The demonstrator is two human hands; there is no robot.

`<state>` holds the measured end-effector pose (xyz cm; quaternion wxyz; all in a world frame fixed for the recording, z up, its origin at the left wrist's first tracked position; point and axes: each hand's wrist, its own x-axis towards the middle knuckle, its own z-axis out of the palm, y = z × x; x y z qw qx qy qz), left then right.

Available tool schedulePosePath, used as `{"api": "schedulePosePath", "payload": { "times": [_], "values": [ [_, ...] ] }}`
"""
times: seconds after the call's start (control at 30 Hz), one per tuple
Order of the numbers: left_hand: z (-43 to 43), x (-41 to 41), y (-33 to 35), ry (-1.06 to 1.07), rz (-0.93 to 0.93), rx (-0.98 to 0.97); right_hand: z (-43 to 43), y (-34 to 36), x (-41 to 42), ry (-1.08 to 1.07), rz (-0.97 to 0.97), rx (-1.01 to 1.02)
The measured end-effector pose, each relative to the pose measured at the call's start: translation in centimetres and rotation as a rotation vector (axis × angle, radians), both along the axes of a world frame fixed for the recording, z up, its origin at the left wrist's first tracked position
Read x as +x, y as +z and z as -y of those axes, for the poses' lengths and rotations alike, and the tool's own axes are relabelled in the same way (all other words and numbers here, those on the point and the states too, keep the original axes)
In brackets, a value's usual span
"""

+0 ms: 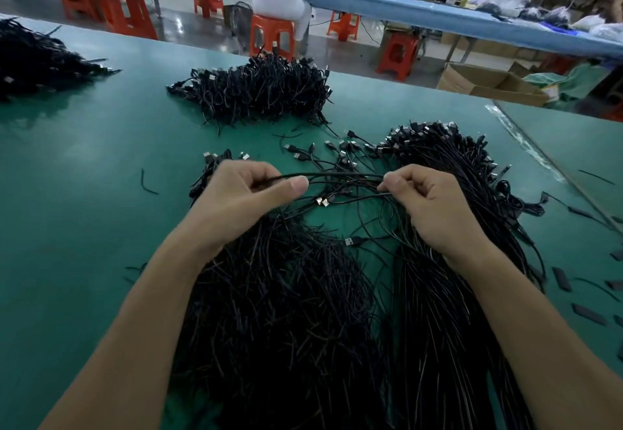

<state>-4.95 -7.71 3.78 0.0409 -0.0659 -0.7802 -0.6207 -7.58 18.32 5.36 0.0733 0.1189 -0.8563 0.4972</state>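
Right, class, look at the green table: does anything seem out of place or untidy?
Yes: flat black offcuts lie scattered near the table's right edge, and one wire snippet lies alone at left.

legible text: none | black cables (340, 175): plugs too small and blurred to show any marking | cardboard box (472, 79): no print can be made out on its flaps | far bench (421, 13): goods on it blurred, no label or number readable
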Motion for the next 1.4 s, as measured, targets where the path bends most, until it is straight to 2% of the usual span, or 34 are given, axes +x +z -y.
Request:
{"api": "schedulePosePath", "payload": {
  "times": [0.07,0.13,0.2,0.3,0.37,0.47,0.57,0.67,0.73,0.8,0.87,0.9,0.97,1.1,1.23,1.3,1.4],
  "values": [
    [0.1,1.0,0.3,-0.214,0.201,-0.063,0.3,-0.3,0.4,0.026,0.014,-0.08],
    [-0.3,1.9,0.6,-0.394,0.294,-0.04,0.9,-0.2,0.9,0.093,0.013,-0.136],
    [-1.1,2.7,0.7,-0.586,0.273,0.14,1.5,-0.3,1.3,0.139,0.024,-0.125],
    [-2.5,3.3,1.3,-0.779,0.217,0.554,2.8,-0.9,2.4,0.239,0.07,0.042],
    [-3.3,3.0,1.6,-0.701,0.182,0.789,3.5,-1.7,3.5,0.324,0.089,0.156],
    [-3.8,2.4,1.5,-0.364,0.121,0.929,3.7,-2.5,5.0,0.358,0.097,0.261],
    [-4.2,2.3,0.1,-0.145,0.076,0.856,3.3,-2.4,6.1,0.383,0.078,0.217],
    [-5.1,2.3,-1.5,-0.061,-0.064,0.633,2.9,-2.6,6.0,0.357,0.119,0.262],
    [-5.5,2.1,-2.4,0.045,-0.204,0.373,2.7,-3.1,5.9,0.316,0.147,0.392],
    [-5.8,1.9,-2.9,0.115,-0.304,0.039,2.6,-3.1,6.0,0.287,0.132,0.424],
    [-6.1,2.1,-3.1,0.056,-0.303,-0.239,2.7,-2.5,6.0,0.318,0.075,0.357],
    [-6.3,2.3,-3.2,-0.006,-0.269,-0.301,2.7,-2.0,5.9,0.335,0.036,0.339],
    [-7.0,2.6,-3.0,-0.089,-0.214,-0.272,2.4,-0.9,5.6,0.346,-0.041,0.314],
    [-7.4,3.1,-1.3,-0.136,-0.011,0.0,2.0,0.7,5.1,0.341,-0.124,0.226],
    [-6.2,3.7,-0.4,-0.383,0.303,0.043,2.2,0.7,5.1,0.325,-0.109,0.051],
    [-5.6,3.9,-0.1,-0.506,0.417,0.129,2.2,0.2,4.9,0.33,-0.116,0.029],
    [-4.7,3.8,0.2,-0.679,0.535,0.317,1.6,-0.9,4.5,0.384,-0.022,-0.028]
  ]
}}
